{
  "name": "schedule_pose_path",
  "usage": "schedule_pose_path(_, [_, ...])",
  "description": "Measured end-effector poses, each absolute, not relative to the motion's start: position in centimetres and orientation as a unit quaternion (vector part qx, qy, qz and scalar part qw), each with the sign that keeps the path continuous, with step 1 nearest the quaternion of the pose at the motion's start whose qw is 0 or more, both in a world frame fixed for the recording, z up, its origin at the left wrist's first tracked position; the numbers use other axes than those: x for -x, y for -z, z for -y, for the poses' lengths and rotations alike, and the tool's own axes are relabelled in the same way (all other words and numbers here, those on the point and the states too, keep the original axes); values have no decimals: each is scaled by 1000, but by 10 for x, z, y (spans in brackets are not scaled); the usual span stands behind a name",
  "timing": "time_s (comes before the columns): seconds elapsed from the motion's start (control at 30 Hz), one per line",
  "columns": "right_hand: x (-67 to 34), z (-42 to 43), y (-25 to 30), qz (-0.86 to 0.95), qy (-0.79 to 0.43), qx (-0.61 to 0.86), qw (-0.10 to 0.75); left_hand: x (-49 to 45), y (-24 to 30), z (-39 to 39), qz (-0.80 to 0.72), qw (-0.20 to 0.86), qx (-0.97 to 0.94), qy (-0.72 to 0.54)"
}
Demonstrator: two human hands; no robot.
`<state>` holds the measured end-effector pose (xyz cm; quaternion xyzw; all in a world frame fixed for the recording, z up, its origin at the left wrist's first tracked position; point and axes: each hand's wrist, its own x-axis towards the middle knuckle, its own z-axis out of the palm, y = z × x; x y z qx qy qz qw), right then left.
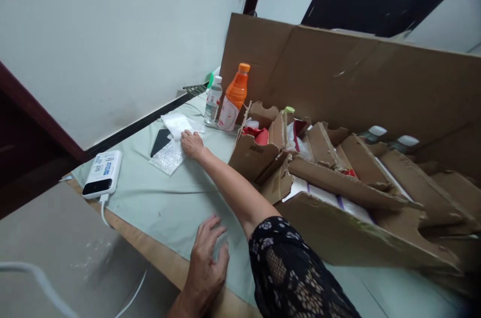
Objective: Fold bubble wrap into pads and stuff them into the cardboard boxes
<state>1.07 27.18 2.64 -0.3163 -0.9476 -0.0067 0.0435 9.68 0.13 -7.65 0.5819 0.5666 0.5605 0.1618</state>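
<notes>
My right hand [192, 144] reaches far across the cloth-covered table. Its bent fingers rest on the right edge of a clear bubble wrap sheet [169, 159] and seem to pinch it. A second crumpled piece of the wrap [179, 123] lies just above. Beside the wrap, partly under it, is a flat black object [160, 141] whose kind I cannot make out. My left hand [209, 258] hovers near the table's front edge, fingers apart and holding nothing.
A white power bank [103, 173] with a cable sits at the left edge. Behind the wrap stand a water bottle [213, 100] and an orange drink bottle [235, 97]. Cardboard compartments [338, 218] filled with packages and bottles occupy the right, backed by a tall cardboard panel [319, 67].
</notes>
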Motion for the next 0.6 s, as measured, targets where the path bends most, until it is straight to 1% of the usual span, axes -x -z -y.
schedule_pose_path(0.1, [-23,-255,-26,936,-4,342,88,-97,77,2,-573,219,-547,-569])
schedule_pose_path(0.17, [-46,-225,-29,918,-48,354,174,-95,76,4,-584,287,-479,-589])
schedule_pose_path(0.2, [-63,-205,-31,900,-95,353,237,-94,75,5,-578,328,-431,-611])
schedule_pose_path(0.27, [-105,-160,-34,838,-243,318,370,-88,69,4,-524,403,-314,-682])
schedule_pose_path(0.3, [-130,-137,-35,799,-317,309,408,-84,65,2,-481,433,-249,-721])
schedule_pose_path(0.37, [-181,-91,-35,709,-450,323,437,-74,52,-2,-387,487,-125,-773])
schedule_pose_path(0.43, [-229,-49,-33,607,-550,365,442,-68,38,-4,-321,566,-48,-758])
schedule_pose_path(0.5, [-269,-15,-32,509,-610,412,446,-70,28,-4,-310,630,-16,-712])
schedule_pose_path(0.6, [-315,20,-26,415,-634,465,458,-89,24,8,-364,675,-33,-641])
